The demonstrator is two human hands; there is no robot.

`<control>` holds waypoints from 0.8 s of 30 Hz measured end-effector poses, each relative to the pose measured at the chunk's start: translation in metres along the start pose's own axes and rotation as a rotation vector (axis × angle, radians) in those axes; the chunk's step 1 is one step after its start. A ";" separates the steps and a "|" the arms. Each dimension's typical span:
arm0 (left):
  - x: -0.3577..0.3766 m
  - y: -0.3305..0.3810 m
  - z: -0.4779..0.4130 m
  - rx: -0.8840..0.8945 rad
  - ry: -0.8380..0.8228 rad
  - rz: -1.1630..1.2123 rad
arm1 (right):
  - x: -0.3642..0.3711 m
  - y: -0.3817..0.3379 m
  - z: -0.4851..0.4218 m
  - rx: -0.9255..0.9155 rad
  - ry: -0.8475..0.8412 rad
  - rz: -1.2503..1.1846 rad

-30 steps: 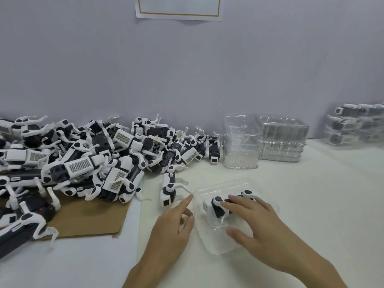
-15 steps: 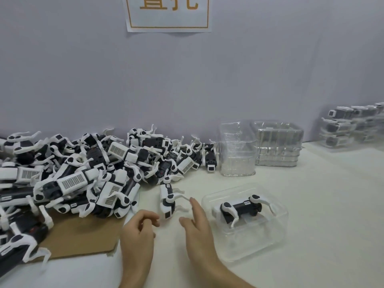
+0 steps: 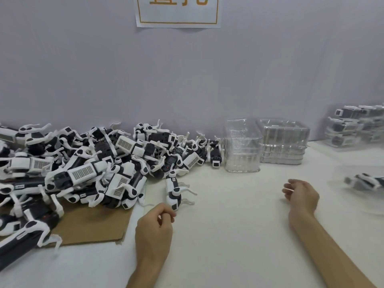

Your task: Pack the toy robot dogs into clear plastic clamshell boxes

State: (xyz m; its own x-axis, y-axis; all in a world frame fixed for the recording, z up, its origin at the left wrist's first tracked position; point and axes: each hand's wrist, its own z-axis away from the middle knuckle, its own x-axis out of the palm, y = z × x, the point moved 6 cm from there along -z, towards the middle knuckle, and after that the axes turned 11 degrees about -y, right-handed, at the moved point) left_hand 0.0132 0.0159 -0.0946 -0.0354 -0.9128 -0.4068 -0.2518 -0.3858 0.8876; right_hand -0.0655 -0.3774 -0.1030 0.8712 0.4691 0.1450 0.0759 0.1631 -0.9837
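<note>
Two hands: both are hanging over the white table, and neither one is gripping anything.
Left hand: it's sitting low near the centre, fingers loosely curled and empty, knuckles just beside the lone toy dog.
Right hand: it's hovering further out to the right, fingers slackly bent, palm empty, touching none of the boxes.
Lone toy dog: it's lying on its side on the table, just off the edge of the pile, white legs sticking out to the right.
Pile of toy dogs: black and white bodies are lying tangled along the wall on the left, spilling onto the cardboard sheet.
Filled box: a clear clamshell with a dog inside is showing at the right edge, blurred, apart from the right hand.
Empty clamshell stacks: two clear stacks are standing side by side by the wall, just right of the pile.
Packed boxes: more are sitting stacked in the far right corner.
Paper sign: it's hanging on the wall above, orange-bordered, its characters cut off at the top.
</note>
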 end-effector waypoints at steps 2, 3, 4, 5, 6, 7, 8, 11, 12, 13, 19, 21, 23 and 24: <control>-0.002 0.000 0.001 -0.015 0.013 -0.013 | 0.025 0.000 0.021 -0.055 -0.143 0.073; -0.003 0.000 0.002 -0.021 0.020 -0.016 | 0.039 0.000 0.034 -0.091 -0.228 0.119; -0.004 0.001 0.002 -0.026 0.026 -0.019 | 0.051 -0.001 0.046 -0.139 -0.303 0.175; -0.005 0.001 0.003 -0.026 0.034 -0.018 | 0.062 -0.003 0.059 -0.204 -0.373 0.242; -0.005 0.001 0.003 -0.029 0.042 -0.014 | 0.075 -0.006 0.072 -0.287 -0.449 0.321; -0.006 0.001 0.003 -0.031 0.050 -0.013 | 0.088 -0.008 0.085 -0.382 -0.537 0.402; -0.005 0.001 0.003 -0.033 0.053 -0.017 | 0.103 -0.010 0.098 -0.471 -0.638 0.478; -0.002 0.001 0.002 -0.042 0.015 -0.056 | 0.145 -0.003 0.130 -0.681 -0.952 0.734; 0.000 -0.002 0.000 -0.070 -0.020 -0.084 | 0.157 0.001 0.136 -0.714 -1.027 0.803; 0.001 -0.005 -0.003 -0.091 -0.061 -0.121 | 0.168 0.006 0.141 -0.705 -1.084 0.842; 0.011 0.000 0.000 -0.042 -0.243 -0.300 | 0.191 0.029 0.151 -0.474 -1.171 0.705; 0.011 -0.002 -0.002 -0.049 -0.252 -0.249 | 0.182 0.030 0.156 -0.476 -1.190 0.608; 0.011 -0.002 -0.005 -0.025 -0.243 -0.152 | 0.173 0.030 0.165 -0.492 -1.280 0.588; 0.011 -0.001 -0.004 -0.006 -0.233 -0.128 | 0.168 0.029 0.169 -0.524 -1.329 0.611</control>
State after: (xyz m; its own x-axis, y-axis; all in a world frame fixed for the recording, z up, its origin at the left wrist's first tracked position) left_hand 0.0174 0.0060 -0.0990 -0.2253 -0.8017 -0.5536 -0.2624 -0.4973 0.8270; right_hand 0.0010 -0.1466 -0.0894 -0.1878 0.7999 -0.5700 0.2840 -0.5113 -0.8111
